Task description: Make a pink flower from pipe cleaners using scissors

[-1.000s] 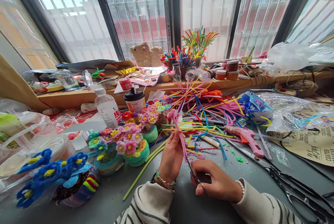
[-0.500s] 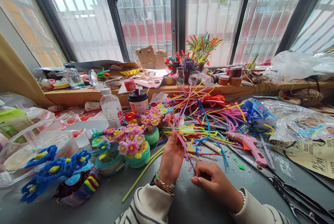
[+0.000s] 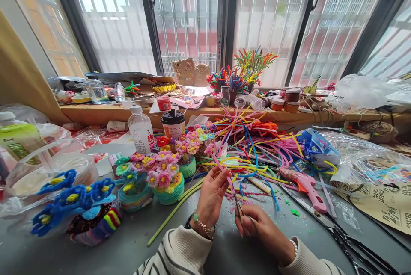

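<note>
A pink pipe cleaner (image 3: 218, 163) is pinched between the thumb and fingers of my left hand (image 3: 212, 196), its ends sticking out above and below the grip. My right hand (image 3: 257, 226) is closed around the handles of small scissors (image 3: 238, 203), whose blades point up toward the pipe cleaner's lower end. Pink fluff lies on the table just past the blades. Left of my hands stand pots of pipe-cleaner flowers, with pink blossoms (image 3: 163, 170) nearest and blue ones (image 3: 72, 198) farther left.
A heap of loose pipe cleaners (image 3: 257, 131) lies behind my hands. To the right are a pink glue gun (image 3: 306, 189) and large black-handled scissors (image 3: 349, 236). A plastic bottle (image 3: 140, 131) and a lidded cup (image 3: 172, 126) stand back left. Jars line the window ledge (image 3: 192, 114).
My right hand has turned, so the scissors now point more upright with the blades slightly apart. My left fingers have shifted to a tighter pinch on the pipe cleaner. The view has moved slightly.
</note>
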Demonstrator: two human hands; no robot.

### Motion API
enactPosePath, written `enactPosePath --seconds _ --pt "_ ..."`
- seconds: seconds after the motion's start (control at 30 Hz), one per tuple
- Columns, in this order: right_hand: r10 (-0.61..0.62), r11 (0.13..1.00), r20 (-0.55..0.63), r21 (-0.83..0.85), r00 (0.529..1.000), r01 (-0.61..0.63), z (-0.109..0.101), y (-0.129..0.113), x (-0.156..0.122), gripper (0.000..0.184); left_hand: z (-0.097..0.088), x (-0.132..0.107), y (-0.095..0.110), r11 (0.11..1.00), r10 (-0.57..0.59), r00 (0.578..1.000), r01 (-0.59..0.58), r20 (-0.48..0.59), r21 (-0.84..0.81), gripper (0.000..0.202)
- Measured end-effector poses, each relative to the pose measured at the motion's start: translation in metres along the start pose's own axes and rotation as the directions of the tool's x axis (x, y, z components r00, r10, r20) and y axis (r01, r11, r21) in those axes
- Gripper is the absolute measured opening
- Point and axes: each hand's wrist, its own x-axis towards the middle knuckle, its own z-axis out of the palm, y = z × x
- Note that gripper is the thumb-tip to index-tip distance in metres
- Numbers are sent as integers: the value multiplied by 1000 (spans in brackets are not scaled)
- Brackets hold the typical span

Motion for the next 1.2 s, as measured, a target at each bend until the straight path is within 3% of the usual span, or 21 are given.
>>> enactPosePath --seconds 0.17,0.43,0.7,1.0,1.2 --pt "6 999 34 51 999 -8 -1 5 1 58 2 -2 0 1000 14 1000 -14 4 14 24" --pt "62 997 -101 -32 993 -66 1 1 2 51 0 1 0 993 119 991 -120 -66 -13 20" --pt "83 996 -132 -31 988 -88 1 7 3 48 -2 4 0 982 178 978 -184 -109 -44 24" --pt "59 998 42 -40 997 -57 0 4 1 53 -2 3 0 994 58 994 -67 -95 -92 15" --pt "5 988 21 -154 1000 -2 2 4 1 55 -1 0 0 999 15 998 -18 -59 -36 15"
